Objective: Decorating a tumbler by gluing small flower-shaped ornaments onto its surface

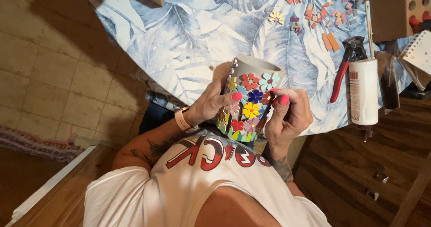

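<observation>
Both hands are gripping a gray cup covered in bright flower tiles, the left hand wrapping its side and the right hand pinching a tile, over the leafy tablecloth with pliers beyond.

Your left hand covers the near left side of the grey pot, so you cannot see whether flower tiles run on beneath the palm. Your right hand hides the pot's right flank, and whatever its fingertips pinch against the wall is too small to tell. The pot's base is lost behind your shirt. The wooden box at the top right is cut by the frame's edge, as is the spiral notebook. The scattered tile pieces run off the top edge. The nozzle of the white glue tube is dark and unclear.
</observation>
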